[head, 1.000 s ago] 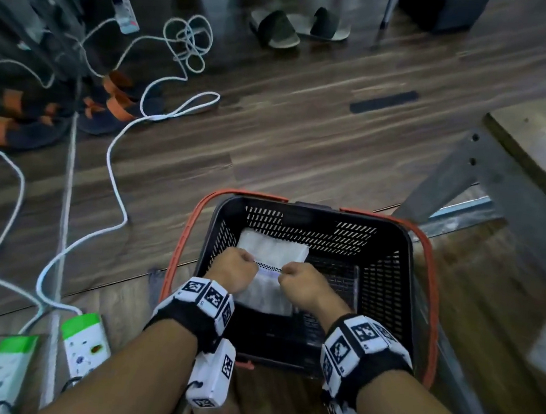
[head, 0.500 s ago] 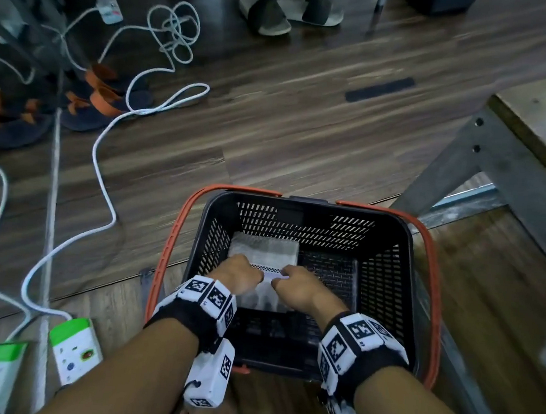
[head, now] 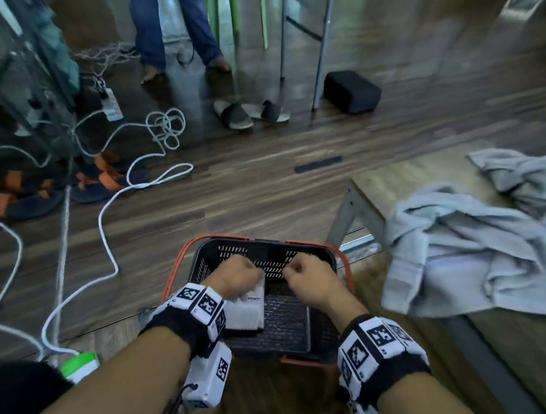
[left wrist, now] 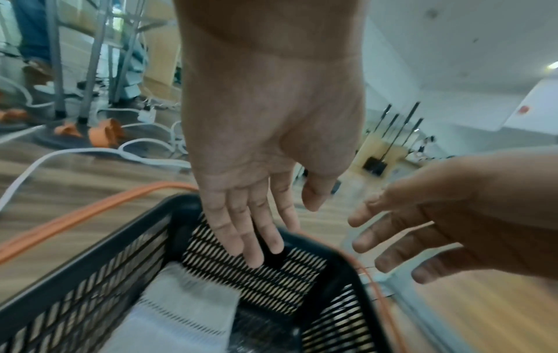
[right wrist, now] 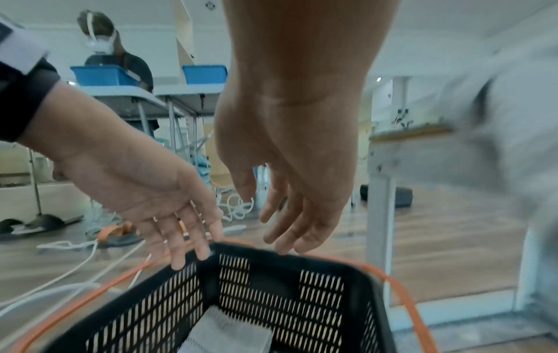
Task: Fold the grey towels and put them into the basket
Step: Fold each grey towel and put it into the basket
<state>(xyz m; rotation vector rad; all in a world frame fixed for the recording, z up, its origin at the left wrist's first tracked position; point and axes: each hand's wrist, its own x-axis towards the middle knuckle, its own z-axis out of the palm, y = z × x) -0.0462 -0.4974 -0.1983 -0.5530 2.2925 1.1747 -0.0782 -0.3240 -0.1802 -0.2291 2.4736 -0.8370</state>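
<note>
A black mesh basket (head: 273,258) with orange handles stands on the floor in front of me. One folded grey towel (head: 244,306) lies flat on its bottom at the left side, also seen in the left wrist view (left wrist: 181,315) and the right wrist view (right wrist: 229,334). My left hand (head: 236,276) hovers above the towel, and its straight fingers (left wrist: 253,238) hold nothing. My right hand (head: 308,276) hangs over the basket's far rim with relaxed, empty fingers (right wrist: 281,227). Two crumpled grey towels (head: 465,253) (head: 531,176) lie on the wooden table at the right.
The table's grey metal leg (head: 343,213) stands just right of the basket. White cables (head: 109,212) loop over the floor at the left, beside sandals (head: 102,178) and a green-topped power strip (head: 79,363). Farther off are slippers (head: 250,114), a black box (head: 351,91) and a person's legs (head: 168,26).
Both hands have let go of the folded towel and risen out of the basket. The towel stays on the basket's bottom. The head view has tilted up, bringing the table's towels into sight.
</note>
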